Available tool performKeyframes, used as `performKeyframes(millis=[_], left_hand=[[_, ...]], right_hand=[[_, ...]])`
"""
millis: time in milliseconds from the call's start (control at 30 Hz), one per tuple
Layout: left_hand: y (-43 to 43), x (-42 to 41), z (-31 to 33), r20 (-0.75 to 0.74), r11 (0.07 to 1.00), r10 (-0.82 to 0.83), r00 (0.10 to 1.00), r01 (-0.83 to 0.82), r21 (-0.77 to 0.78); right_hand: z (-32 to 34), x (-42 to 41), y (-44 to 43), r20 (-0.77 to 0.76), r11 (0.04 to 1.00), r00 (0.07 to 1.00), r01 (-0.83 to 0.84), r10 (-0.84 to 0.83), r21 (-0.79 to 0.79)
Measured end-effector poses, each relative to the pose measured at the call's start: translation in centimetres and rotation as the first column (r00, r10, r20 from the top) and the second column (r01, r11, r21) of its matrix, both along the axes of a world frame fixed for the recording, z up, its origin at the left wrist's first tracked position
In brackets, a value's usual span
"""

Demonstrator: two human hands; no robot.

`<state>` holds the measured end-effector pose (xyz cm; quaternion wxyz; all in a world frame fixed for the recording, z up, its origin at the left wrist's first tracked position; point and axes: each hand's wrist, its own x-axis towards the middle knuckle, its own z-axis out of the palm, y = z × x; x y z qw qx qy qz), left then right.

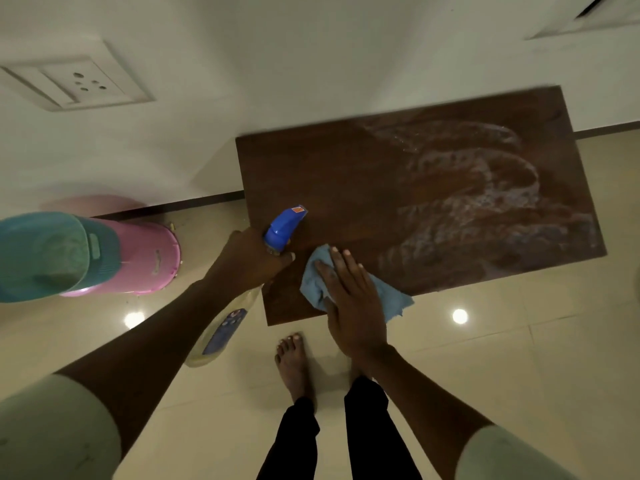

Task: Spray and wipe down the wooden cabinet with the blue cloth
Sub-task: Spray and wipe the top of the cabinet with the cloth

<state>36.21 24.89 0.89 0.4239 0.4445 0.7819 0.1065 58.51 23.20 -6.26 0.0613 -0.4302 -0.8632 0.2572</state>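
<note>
The dark wooden cabinet top (346, 174) stands against the wall, seen from above. Foamy wet streaks (485, 188) cover its right half. My left hand (249, 258) grips the neck of a spray bottle (221, 334) with a blue trigger head (285, 225) pointing over the cabinet's near left part. My right hand (349, 299) lies flat, fingers spread, pressing the blue cloth (388, 299) onto the cabinet's front edge; part of the cloth hangs over the edge.
A pink bin with a teal lid (86, 254) stands on the tiled floor to the left of the cabinet. A wall socket (79, 81) is at upper left. My bare feet (294, 365) are close to the cabinet's front.
</note>
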Motion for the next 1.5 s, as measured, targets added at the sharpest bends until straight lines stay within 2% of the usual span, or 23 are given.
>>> performKeyframes(millis=[67, 200, 333, 433, 600, 700, 767, 833, 900, 967, 1067, 1167, 1300, 1500], left_hand=[[0.2, 0.5, -0.1, -0.002, 0.998, 0.056, 0.998, -0.056, 0.022], [0.6, 1.0, -0.1, -0.006, 0.991, 0.124, 0.992, -0.123, 0.053], [1.3, 1.1, 0.6, -0.058, 0.98, 0.191, 0.98, -0.187, 0.065], [2.1, 1.2, 1.3, -0.049, 0.981, 0.18, 0.983, -0.175, 0.082], [3.5, 1.6, 1.2, -0.034, 0.982, 0.173, 0.984, -0.17, 0.077], [4.8, 2.6, 1.6, -0.044, 0.986, 0.157, 0.987, -0.154, 0.062], [5.9, 3.2, 2.2, -0.011, 0.98, 0.18, 0.984, -0.178, 0.091], [7.7, 3.9, 3.0, 0.035, 0.975, 0.198, 0.98, -0.2, 0.098], [9.5, 4.6, 3.7, 0.055, 0.975, 0.199, 0.979, -0.203, 0.092], [11.5, 5.5, 4.2, 0.073, 0.973, 0.202, 0.977, -0.209, 0.095], [14.3, 6.8, 4.5, 0.084, 0.971, 0.22, 0.972, -0.227, 0.076], [15.8, 7.6, 4.7, 0.073, 0.98, 0.195, 0.978, -0.198, 0.033], [15.0, 8.6, 4.8, 0.14, 0.979, 0.203, 0.969, -0.2, -0.035], [12.5, 10.0, 3.1, 0.152, 0.965, 0.036, 0.988, 0.005, -0.262]], right_hand=[[0.4, -3.3, 1.9, 0.031, 0.996, 0.996, 0.088, -0.088, 0.012], [1.0, -7.6, 4.6, 0.02, 0.999, 0.998, 0.055, -0.054, -0.004], [1.6, -3.8, 0.4, -0.009, 0.997, 0.997, -0.082, 0.082, -0.017], [1.6, -0.3, -1.5, 0.002, 0.989, 0.989, -0.146, 0.146, 0.028], [1.2, -2.4, 3.9, -0.027, 0.996, 0.996, 0.085, -0.085, 0.003], [1.8, -2.3, 5.6, -0.069, 0.998, 0.996, 0.063, -0.064, -0.012], [2.5, -0.8, 7.1, -0.139, 0.988, 0.979, 0.156, -0.151, 0.02], [3.7, 1.2, 9.6, -0.21, 0.922, 0.901, 0.388, -0.378, 0.004], [5.0, 3.0, 12.6, -0.256, 0.792, 0.764, 0.61, -0.592, -0.015], [6.0, 5.2, 15.9, -0.306, 0.694, 0.673, 0.718, -0.674, 0.052], [7.7, 7.5, 19.8, -0.378, 0.711, 0.639, 0.699, -0.671, -0.08], [8.4, 8.6, 22.3, -0.399, 0.696, 0.614, 0.712, -0.681, -0.092], [8.7, 9.3, 24.3, -0.405, 0.71, 0.625, 0.699, -0.667, -0.092], [9.2, 9.2, 25.9, -0.39, 0.706, 0.619, 0.696, -0.682, -0.13]])
